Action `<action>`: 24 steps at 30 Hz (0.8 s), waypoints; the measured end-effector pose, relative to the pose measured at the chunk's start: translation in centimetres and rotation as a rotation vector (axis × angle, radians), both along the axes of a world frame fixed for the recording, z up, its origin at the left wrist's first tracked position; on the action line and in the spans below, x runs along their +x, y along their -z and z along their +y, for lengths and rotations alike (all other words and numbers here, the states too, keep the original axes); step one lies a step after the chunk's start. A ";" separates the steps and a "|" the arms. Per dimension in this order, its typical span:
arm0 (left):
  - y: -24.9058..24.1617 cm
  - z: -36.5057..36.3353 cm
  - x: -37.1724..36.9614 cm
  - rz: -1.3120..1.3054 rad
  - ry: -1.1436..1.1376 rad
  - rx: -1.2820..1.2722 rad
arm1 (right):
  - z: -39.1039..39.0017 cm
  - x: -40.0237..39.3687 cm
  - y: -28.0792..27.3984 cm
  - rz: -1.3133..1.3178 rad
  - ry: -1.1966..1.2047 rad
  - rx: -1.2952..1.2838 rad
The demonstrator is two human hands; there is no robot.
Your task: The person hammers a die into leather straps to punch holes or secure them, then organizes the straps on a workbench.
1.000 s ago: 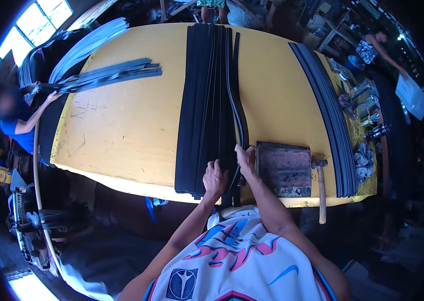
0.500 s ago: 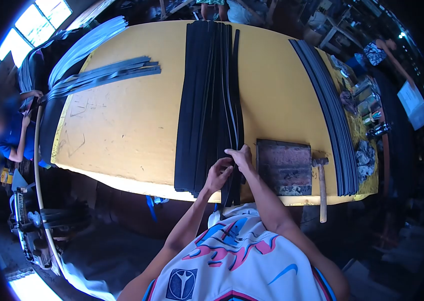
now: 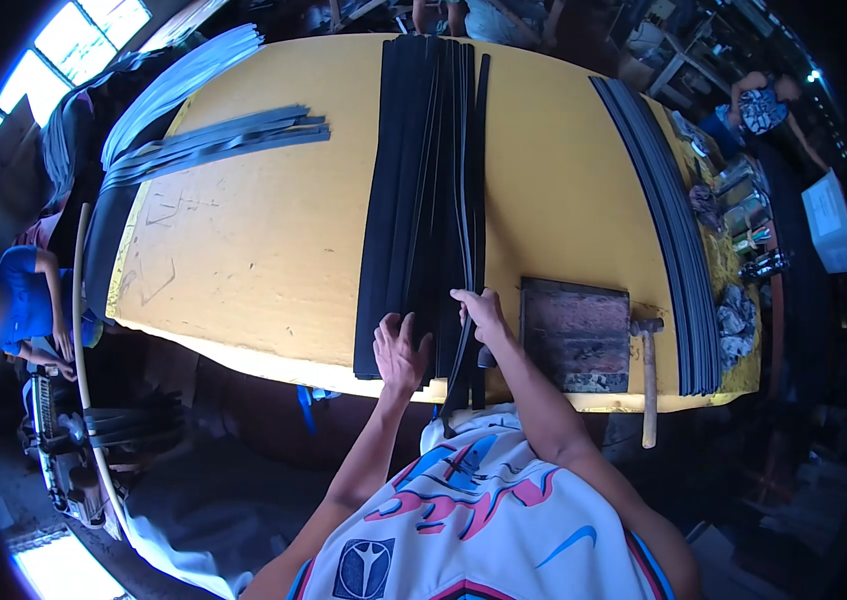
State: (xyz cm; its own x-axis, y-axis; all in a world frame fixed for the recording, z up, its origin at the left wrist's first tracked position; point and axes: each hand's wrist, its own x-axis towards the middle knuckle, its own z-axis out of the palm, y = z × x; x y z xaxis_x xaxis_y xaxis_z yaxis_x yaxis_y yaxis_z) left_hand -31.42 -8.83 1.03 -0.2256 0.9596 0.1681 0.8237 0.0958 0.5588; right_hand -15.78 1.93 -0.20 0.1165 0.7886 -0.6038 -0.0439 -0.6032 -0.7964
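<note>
A long stack of black rubber strips [image 3: 421, 190] runs down the middle of the yellow table [image 3: 263, 240]. My left hand [image 3: 400, 352] lies flat on the near end of the stack, fingers spread. My right hand [image 3: 481, 315] pinches one narrow black strip [image 3: 470, 230] at the stack's right edge; that strip's end hangs over the table's near edge.
A dark rusty metal block [image 3: 575, 334] and a hammer [image 3: 647, 372] lie right of my hand. More black strips [image 3: 663, 210] run along the right side, grey strips [image 3: 218, 140] at the far left. A person in blue [image 3: 23, 300] is at the left, another person [image 3: 763, 100] at the far right.
My left hand has let go of the strip and moved left onto the stack, now flat. My right hand still holds the narrow strip, which now lies straighter. The person in blue moved down.
</note>
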 end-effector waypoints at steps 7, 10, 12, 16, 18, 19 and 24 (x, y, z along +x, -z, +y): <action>0.8 0.8 1.1 0.119 0.102 -0.075 | -0.1 -1.2 1.1 0.215 -0.065 -0.023; 1.0 1.1 1.4 0.135 0.096 -0.090 | -0.3 -2.4 1.4 0.126 -0.019 -0.021; 1.4 1.6 1.6 0.085 0.076 -0.072 | -0.4 -2.5 1.2 0.087 0.017 -0.026; 2.1 1.9 1.7 -0.141 -0.004 0.043 | -0.2 -2.2 1.0 0.078 0.006 -0.041; 1.8 2.1 1.2 -0.274 -0.004 0.075 | -0.2 -2.2 0.7 0.120 -0.004 -0.035; 1.6 2.1 1.1 -0.466 0.006 0.059 | -0.2 -2.1 0.2 0.160 0.027 -0.058; 1.9 2.1 1.9 -0.713 0.063 -0.040 | 0.0 -2.0 -1.3 0.168 0.037 -0.087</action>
State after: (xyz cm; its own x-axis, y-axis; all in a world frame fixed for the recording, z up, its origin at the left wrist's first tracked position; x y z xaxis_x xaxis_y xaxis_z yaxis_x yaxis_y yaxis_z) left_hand -29.51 -6.77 -0.85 -0.2116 0.9767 -0.0351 0.2641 0.0917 0.9601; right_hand -17.77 1.90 1.09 0.0362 0.7295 -0.6831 -0.1955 -0.6651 -0.7207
